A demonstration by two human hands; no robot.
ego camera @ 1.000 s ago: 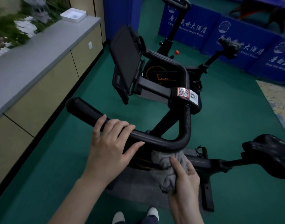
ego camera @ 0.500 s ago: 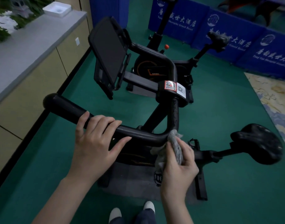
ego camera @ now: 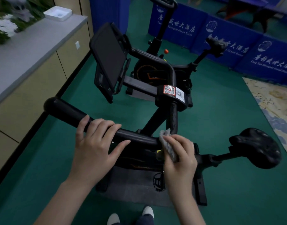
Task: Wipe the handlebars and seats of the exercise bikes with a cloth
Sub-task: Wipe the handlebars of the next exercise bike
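The left grip (ego camera: 94, 143) curls over the near handlebar (ego camera: 66, 112) mid-length. The right grip (ego camera: 180, 159) pinches a grey cloth (ego camera: 168, 143) against the bar's bend. The saddle (ego camera: 256, 146) sits to the right, above bare green floor (ego camera: 220, 114).

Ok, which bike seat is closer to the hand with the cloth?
The big black seat at right, beside the right hand holding the grey cloth; the other seat stands far back by the blue banners.
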